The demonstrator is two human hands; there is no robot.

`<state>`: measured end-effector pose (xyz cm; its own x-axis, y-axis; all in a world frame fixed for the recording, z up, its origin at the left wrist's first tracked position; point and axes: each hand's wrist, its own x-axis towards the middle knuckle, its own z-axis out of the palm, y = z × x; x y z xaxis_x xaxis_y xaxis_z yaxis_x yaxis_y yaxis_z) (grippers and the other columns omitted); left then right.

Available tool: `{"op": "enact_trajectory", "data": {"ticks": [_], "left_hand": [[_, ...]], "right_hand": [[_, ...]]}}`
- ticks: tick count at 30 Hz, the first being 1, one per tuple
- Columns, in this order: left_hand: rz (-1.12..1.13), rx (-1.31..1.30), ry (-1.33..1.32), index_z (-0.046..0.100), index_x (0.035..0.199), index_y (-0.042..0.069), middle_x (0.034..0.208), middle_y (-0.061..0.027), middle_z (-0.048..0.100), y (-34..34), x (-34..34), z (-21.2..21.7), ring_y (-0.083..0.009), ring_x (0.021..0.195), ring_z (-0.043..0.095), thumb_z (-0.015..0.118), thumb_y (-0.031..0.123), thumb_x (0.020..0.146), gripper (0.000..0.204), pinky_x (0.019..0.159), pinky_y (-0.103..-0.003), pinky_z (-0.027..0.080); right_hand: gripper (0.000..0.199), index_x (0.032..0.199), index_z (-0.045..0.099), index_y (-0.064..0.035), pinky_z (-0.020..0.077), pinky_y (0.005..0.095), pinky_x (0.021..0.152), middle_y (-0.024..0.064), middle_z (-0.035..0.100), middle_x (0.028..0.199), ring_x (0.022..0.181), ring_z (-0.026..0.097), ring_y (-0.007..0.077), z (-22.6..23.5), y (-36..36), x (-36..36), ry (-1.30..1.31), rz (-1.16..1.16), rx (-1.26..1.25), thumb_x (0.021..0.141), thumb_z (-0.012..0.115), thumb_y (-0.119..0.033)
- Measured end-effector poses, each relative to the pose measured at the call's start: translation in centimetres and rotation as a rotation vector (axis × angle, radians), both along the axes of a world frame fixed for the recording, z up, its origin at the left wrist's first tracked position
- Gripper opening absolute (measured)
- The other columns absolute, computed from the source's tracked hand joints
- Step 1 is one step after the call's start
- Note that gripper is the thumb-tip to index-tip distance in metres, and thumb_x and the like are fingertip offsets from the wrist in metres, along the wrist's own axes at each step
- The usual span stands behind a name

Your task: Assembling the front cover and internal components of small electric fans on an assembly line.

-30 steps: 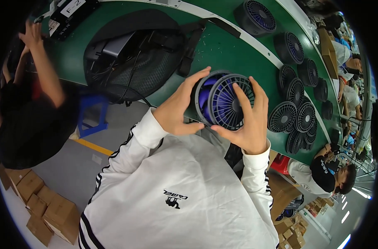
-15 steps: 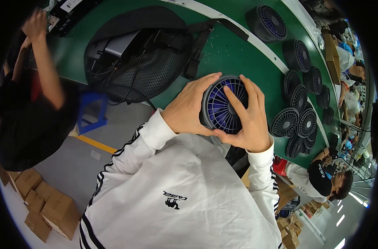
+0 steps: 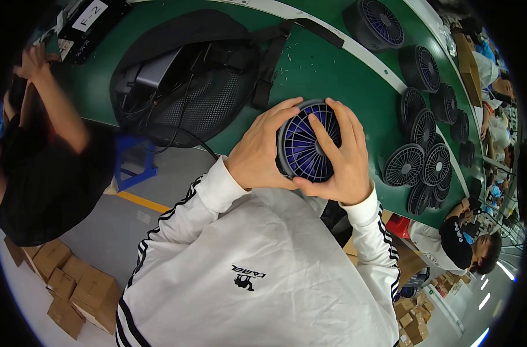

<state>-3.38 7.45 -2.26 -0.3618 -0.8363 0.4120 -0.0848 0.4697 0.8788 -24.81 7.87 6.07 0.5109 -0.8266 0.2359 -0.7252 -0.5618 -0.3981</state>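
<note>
Between my two hands is a small round fan (image 3: 303,151) with a dark grille of radial ribs and purple-blue blades behind it. Around its left rim wrap the fingers and thumb of my left hand (image 3: 260,148). My right hand (image 3: 348,151) grips the right side, one finger lying across the grille towards its centre and the thumb at the lower edge. The fan's underside is hidden. Past it, to the right on the green table (image 3: 327,75), lie several loose round grilles (image 3: 404,165), some stacked on each other.
A black mesh bag (image 3: 188,75) with cables and a grey box inside lies on the table at left. Several fan units (image 3: 381,24) line the far right. A co-worker (image 3: 49,168) in black works at far left, near a blue stool (image 3: 135,165). Cardboard boxes (image 3: 94,286) stand on the floor.
The view has shifted slightly, so the bag and the grilles sit a little differently in it. My hold on the fan looks the same. The co-worker's arm at left has moved lower.
</note>
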Motion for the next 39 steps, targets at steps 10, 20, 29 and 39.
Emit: {"op": "enact_trajectory", "data": {"ticks": [10, 20, 29, 39], "left_hand": [[-0.009, -0.038, 0.045, 0.027, 0.157, 0.011, 0.164, -0.0274, 0.040, -0.5, -0.1, -0.8, -0.0490, 0.145, 0.048, 0.106, 0.034, 0.053, 0.133, 0.120, -0.057, 0.040], [-0.062, -0.071, -0.217, 0.043, 0.153, 0.013, 0.165, -0.0296, 0.037, -0.9, 0.9, 1.4, -0.0521, 0.147, 0.047, 0.108, 0.045, 0.049, 0.126, 0.118, -0.059, 0.044], [-0.040, -0.204, -0.312, 0.058, 0.140, 0.007, 0.157, -0.0286, 0.048, -6.1, -0.5, 7.8, -0.0466, 0.138, 0.057, 0.107, 0.040, 0.051, 0.106, 0.114, -0.051, 0.049], [0.486, -0.146, -0.291, 0.049, 0.144, 0.005, 0.146, -0.0255, 0.048, -27.4, -5.6, 7.4, -0.0438, 0.133, 0.054, 0.101, 0.043, 0.066, 0.102, 0.113, -0.047, 0.048]], "right_hand": [[0.089, 0.145, 0.065, -0.0029, 0.0411, 0.0578, 0.116, 0.0328, 0.045, 0.159, 0.143, 0.048, 0.0518, -0.5, 1.4, 0.9, -0.083, -0.162, -0.060, 0.077, 0.081, -0.057], [0.058, 0.149, 0.058, -0.0009, 0.0320, 0.0545, 0.124, 0.0259, 0.047, 0.161, 0.150, 0.043, 0.0451, -6.0, 7.2, -8.9, 0.020, -1.152, -0.486, 0.096, 0.070, -0.020], [0.064, 0.140, 0.064, -0.0060, 0.0322, 0.0602, 0.121, 0.0255, 0.047, 0.160, 0.147, 0.043, 0.0473, -6.0, 9.7, -3.2, -0.032, -0.878, -0.187, 0.085, 0.078, -0.034], [0.067, 0.143, 0.062, -0.0073, 0.0286, 0.0642, 0.124, 0.0258, 0.045, 0.162, 0.151, 0.039, 0.0474, -6.6, 8.1, -2.8, -0.066, -0.939, -0.205, 0.086, 0.077, -0.039]]}}
